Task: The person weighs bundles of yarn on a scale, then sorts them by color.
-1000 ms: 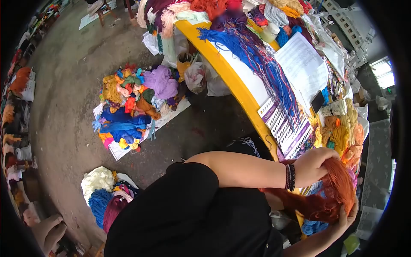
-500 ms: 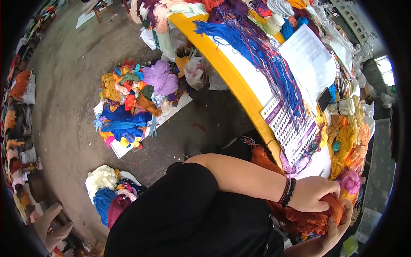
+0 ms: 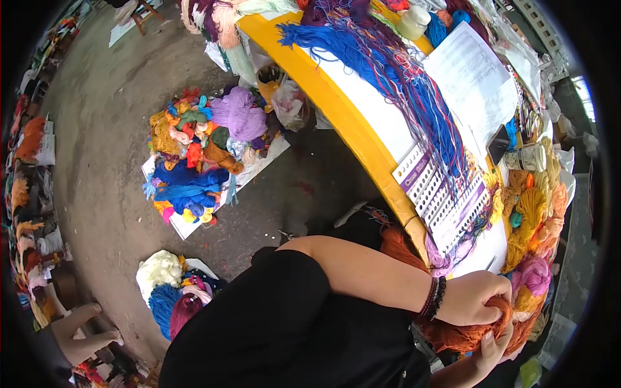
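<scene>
Print on the paper sheet [image 3: 471,76] is too small to read. The lower picture edge cuts off the right forearm [image 3: 456,376]. The left hand [image 3: 475,299] partly hides the rust-orange yarn [image 3: 453,337].

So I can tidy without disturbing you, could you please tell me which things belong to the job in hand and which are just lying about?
In use:
- rust yarn, held by the left hand and right hand

Apparently lying about:
- blue yarn
- punched cards
- paper sheet
- lidded jar
- purple yarn bundle

The rust-orange yarn [image 3: 457,337] is loosely bunched, its end looped near the pink yarn [image 3: 533,274]
</scene>
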Demonstrator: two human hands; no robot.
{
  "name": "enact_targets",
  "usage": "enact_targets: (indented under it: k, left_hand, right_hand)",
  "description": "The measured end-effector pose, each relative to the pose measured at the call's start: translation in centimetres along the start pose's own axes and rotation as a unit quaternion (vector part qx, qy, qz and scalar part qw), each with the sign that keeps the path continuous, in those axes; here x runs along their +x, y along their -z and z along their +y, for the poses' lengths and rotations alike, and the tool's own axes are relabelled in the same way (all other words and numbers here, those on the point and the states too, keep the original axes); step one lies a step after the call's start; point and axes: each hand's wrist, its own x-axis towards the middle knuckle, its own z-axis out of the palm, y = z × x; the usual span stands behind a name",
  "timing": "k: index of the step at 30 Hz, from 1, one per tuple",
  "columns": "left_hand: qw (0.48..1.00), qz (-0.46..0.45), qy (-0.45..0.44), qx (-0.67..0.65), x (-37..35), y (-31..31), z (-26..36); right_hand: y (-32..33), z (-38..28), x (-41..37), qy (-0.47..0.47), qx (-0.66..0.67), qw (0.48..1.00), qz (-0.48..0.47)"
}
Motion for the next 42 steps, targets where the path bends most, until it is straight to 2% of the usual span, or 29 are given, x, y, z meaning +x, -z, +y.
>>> enact_targets:
  k: [6, 8, 11, 14, 15, 25, 29, 31, 32, 34, 35, 37, 38, 39, 42]
  left_hand:
    - [0.999, 0.017, 0.023, -0.023, 0.7, 0.7, -0.9]
    - [1.0, 0.018, 0.019, -0.016, 1.0, 0.9, -1.2]
    - [0.999, 0.021, 0.044, -0.003, 1.2, 1.3, -1.3]
    - [0.998, 0.025, 0.057, 0.007, 1.3, 1.3, -1.4]
    - [0.998, 0.027, 0.057, 0.009, 1.3, 1.2, -1.4]
    - [0.997, 0.024, 0.071, 0.027, 0.8, -1.4, -2.5]
    - [0.998, 0.04, 0.057, 0.007, 0.8, -3.0, -2.0]
    - [0.998, 0.034, 0.052, 0.009, 1.0, -4.0, -1.8]
    - [0.998, 0.033, 0.052, 0.005, 1.1, -4.4, -1.8]
    - [0.998, 0.03, 0.053, 0.003, 1.1, -5.4, -2.0]
    - [0.998, 0.028, 0.054, 0.006, 1.1, -5.8, -2.3]
    - [0.998, 0.012, 0.068, 0.013, 1.1, -6.5, -2.6]
    - [0.997, 0.008, 0.073, 0.018, 1.1, -6.5, -2.4]
    - [0.997, 0.005, 0.069, 0.024, 1.1, -6.6, -2.4]
    - [0.997, 0.006, 0.068, 0.027, 1.7, -6.8, -2.5]
  right_hand:
    - [-0.8, 0.1, 1.2, -0.004, 0.048, 0.999, 0.009]
    - [-1.4, -0.5, 1.7, -0.015, 0.078, 0.997, -0.017]
    - [-1.6, -0.8, 2.5, -0.034, 0.072, 0.995, -0.057]
    - [-1.2, -0.4, 2.5, -0.074, 0.028, 0.996, -0.035]
    - [-1.5, -0.1, 2.5, -0.039, 0.047, 0.998, -0.023]
    - [0.5, 2.4, 1.1, -0.025, 0.036, 0.999, 0.002]
    - [1.8, 4.1, -0.2, -0.04, 0.102, 0.994, 0.003]
    - [2.4, 5.4, -0.7, -0.024, 0.097, 0.993, -0.056]
    - [1.5, 5.6, -1.1, -0.024, 0.157, 0.987, -0.041]
    - [2.0, 7.3, -1.5, -0.029, 0.083, 0.995, -0.055]
    - [2.4, 8.4, -1.6, -0.004, 0.047, 0.997, -0.065]
    - [3.1, 10.0, -2.6, -0.045, 0.059, 0.995, -0.066]
    - [2.3, 9.5, -2.8, -0.059, 0.068, 0.996, -0.028]
    - [2.4, 9.1, -3.1, -0.057, 0.071, 0.995, -0.026]
    - [3.0, 7.2, -3.9, -0.004, 0.215, 0.976, -0.023]
